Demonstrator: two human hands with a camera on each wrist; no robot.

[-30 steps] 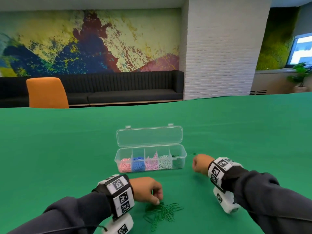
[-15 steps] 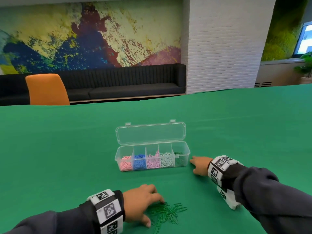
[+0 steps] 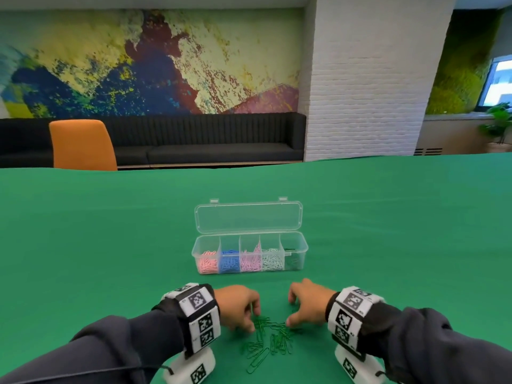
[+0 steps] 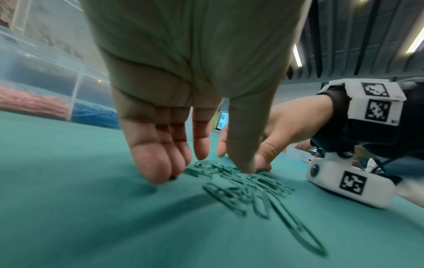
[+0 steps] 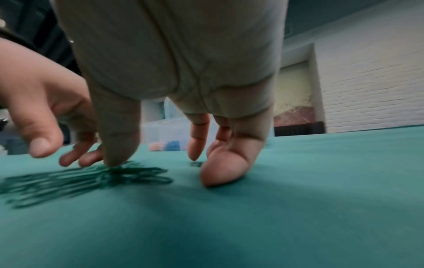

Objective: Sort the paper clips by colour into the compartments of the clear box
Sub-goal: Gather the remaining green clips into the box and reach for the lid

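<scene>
A clear box point(image 3: 302, 246) stands open on the green cloth, its lid point(image 3: 248, 217) tipped back. Its compartments hold, from left to right, pink, blue, lilac, white and a few green paper clips. A pile of green paper clips point(image 3: 270, 339) lies in front of it. My left hand point(image 3: 253, 321) stands at the pile's left edge, fingertips down on the cloth and thumb on the clips point(image 4: 241, 183). My right hand point(image 3: 289, 314) faces it from the right, thumb on the pile point(image 5: 80, 181) and fingers on the cloth. Neither hand holds a clip.
The green cloth point(image 3: 110, 259) covers the table all round the box. An orange chair point(image 3: 83, 145) stands at the far edge, with a black bench point(image 3: 207, 139) and a white brick pillar point(image 3: 368, 79) behind. One stray green clip point(image 5: 196, 164) lies by my right fingers.
My right hand has come back from the box's right end to the pile's right side. The left hand has stayed at the pile, its fingers now upright on the cloth.
</scene>
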